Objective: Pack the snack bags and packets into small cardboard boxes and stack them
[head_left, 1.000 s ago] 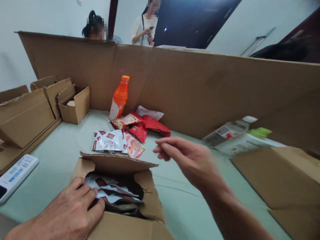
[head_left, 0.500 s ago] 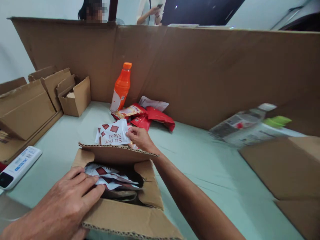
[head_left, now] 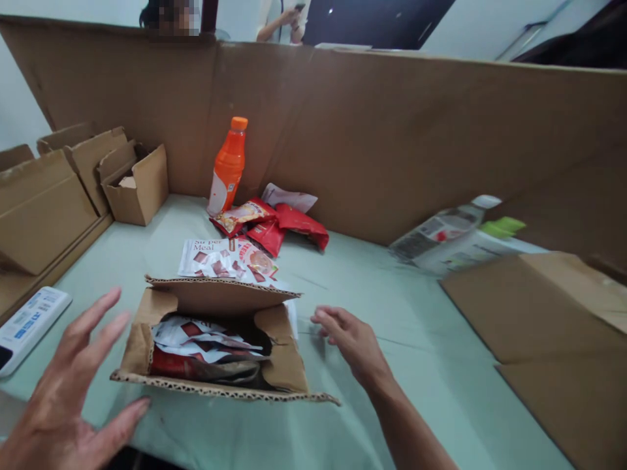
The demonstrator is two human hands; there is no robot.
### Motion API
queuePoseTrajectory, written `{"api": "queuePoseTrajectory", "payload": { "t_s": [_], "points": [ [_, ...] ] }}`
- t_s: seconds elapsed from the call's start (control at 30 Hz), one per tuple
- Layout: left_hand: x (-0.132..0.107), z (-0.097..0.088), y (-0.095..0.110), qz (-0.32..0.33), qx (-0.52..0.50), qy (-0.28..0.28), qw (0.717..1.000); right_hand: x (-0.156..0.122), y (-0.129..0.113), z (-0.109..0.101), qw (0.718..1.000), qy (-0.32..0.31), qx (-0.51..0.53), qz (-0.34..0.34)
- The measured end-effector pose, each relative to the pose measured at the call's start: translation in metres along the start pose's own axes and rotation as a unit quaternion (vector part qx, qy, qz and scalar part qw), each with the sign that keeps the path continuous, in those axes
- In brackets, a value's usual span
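An open cardboard box [head_left: 287,349] stands in the middle near me, its flaps up. Several white packets [head_left: 196,336] with dark red squares lie inside it, along with a red and dark packet [head_left: 181,367]. To the box's left, my left hand [head_left: 78,385] is spread, thumb and fingers apart, holding nothing. On the right, my right hand [head_left: 350,343] hovers off the box, fingers loosely bent and without anything in them. Just behind the box, white packets marked "Su-per Meal" [head_left: 208,258] lie on the table, partly hidden by the back flap.
Red snack bags [head_left: 267,235] lie beside an orange bottle [head_left: 228,166] by the cardboard wall [head_left: 353,143]. Small cardboard boxes [head_left: 147,186] and a white device [head_left: 36,323] are left. Right are a clear bottle [head_left: 441,228], a green-capped pack [head_left: 502,228] and cardboard [head_left: 533,313]. People stand beyond.
My right hand has let go of a white packet behind the box and drawn back to the right. My left hand has released the box and opened. The box's front flap now sits higher.
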State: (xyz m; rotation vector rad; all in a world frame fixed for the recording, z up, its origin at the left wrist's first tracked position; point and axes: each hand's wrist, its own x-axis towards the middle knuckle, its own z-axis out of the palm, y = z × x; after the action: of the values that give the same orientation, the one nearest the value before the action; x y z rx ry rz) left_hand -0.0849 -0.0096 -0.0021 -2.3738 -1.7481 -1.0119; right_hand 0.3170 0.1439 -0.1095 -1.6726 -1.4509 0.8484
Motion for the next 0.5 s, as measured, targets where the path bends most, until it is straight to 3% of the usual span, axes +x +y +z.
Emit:
{"api": "queuePoseTrajectory", "payload": {
  "t_s": [0.07, 0.13, 0.23, 0.3, 0.37, 0.5],
  "points": [
    [-0.009, 0.009, -0.011, -0.059, -0.011, 0.007, 0.998, -0.021, 0.004, -0.010, 0.999, 0.013, -0.019, -0.033],
    [-0.017, 0.020, -0.021, -0.114, -0.046, -0.015, 0.992, -0.044, 0.000, -0.018, 0.991, -0.033, -0.032, -0.127],
    [-0.021, 0.035, -0.026, -0.157, -0.135, -0.030, 0.978, -0.073, -0.020, -0.020, 0.950, -0.129, -0.042, -0.282],
    [-0.018, 0.041, -0.022, -0.167, -0.177, -0.020, 0.970, -0.085, -0.037, -0.014, 0.927, -0.147, -0.060, -0.341],
    [-0.014, 0.044, -0.016, -0.180, -0.180, -0.002, 0.967, -0.091, -0.051, -0.004, 0.917, -0.132, -0.074, -0.369],
    [-0.007, 0.044, -0.009, -0.219, -0.172, 0.019, 0.960, -0.092, -0.063, 0.014, 0.942, -0.042, -0.052, -0.328]
  ]
}}
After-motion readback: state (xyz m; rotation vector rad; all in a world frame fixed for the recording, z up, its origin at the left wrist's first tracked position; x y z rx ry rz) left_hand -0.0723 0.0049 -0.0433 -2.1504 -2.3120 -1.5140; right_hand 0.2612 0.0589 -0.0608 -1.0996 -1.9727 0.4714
